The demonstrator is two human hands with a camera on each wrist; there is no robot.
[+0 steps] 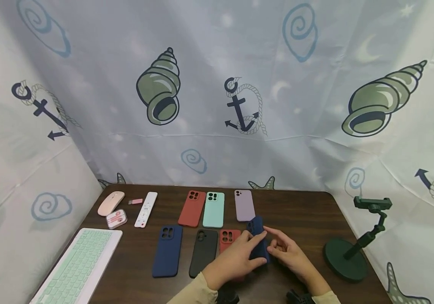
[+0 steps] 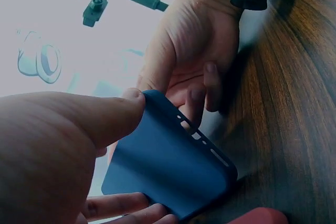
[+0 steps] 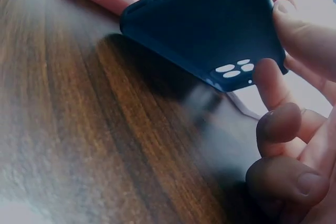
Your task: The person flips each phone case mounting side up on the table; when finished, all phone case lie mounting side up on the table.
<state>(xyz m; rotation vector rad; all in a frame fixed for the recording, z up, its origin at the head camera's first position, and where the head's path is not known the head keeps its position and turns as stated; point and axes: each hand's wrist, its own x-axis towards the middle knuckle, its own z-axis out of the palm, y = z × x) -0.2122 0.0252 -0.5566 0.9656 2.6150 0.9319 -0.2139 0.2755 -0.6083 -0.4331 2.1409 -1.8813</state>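
Observation:
A dark blue phone case (image 1: 256, 250) is tilted up off the table between both hands. My left hand (image 1: 236, 255) grips it by its edges; the thumb lies at one corner and the fingers along the opposite side in the left wrist view. At the other long edge, my right hand (image 1: 291, 255) pinches the case near its camera end, the remaining fingers curled. The right wrist view shows the hollow inside of the blue case (image 3: 199, 30) and its lens cutouts. A red phone case (image 1: 229, 237) lies partly hidden under my left hand.
Red (image 1: 192, 209), mint (image 1: 213, 210) and lilac (image 1: 244, 205) phone cases lie behind. Left are a blue case (image 1: 167, 251) and a black case (image 1: 203, 252). A keyboard (image 1: 82, 261), mouse (image 1: 111, 203) and white remote (image 1: 146, 210) sit farther left; a green stand (image 1: 346, 259) stands right.

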